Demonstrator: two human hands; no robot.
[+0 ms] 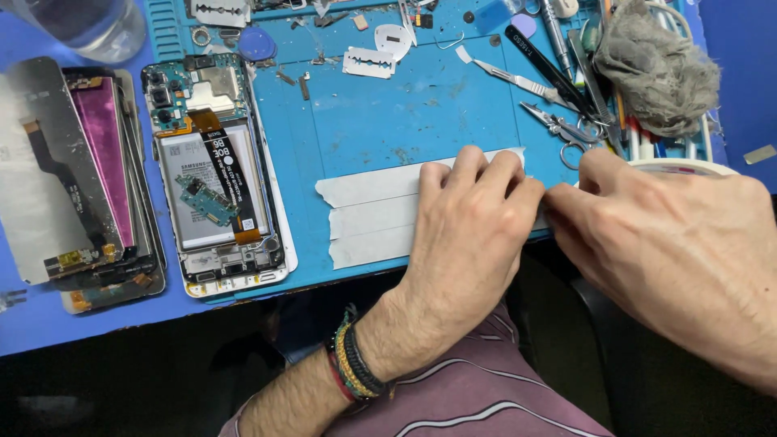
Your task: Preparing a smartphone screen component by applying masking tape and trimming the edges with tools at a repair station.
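Note:
Three strips of pale masking tape [368, 214] lie side by side on the blue work mat [380, 121]. My left hand [465, 235] presses flat on the right part of the strips, fingers together. My right hand [672, 235] meets it at the strips' right end, fingertips pinching at the tape there; a roll of tape [684, 166] peeks out behind it. What the fingertips hold is hidden. An opened phone [214, 174] with its battery and circuit boards exposed lies left of the tape.
Removed screen panels [77, 174] are stacked at far left. Razor blades [368, 62], a scalpel [518, 79], small scissors [562, 129], a black pry tool [546, 69] and a grey rag [655, 69] lie along the mat's back. A clear glass [81, 24] stands at top left.

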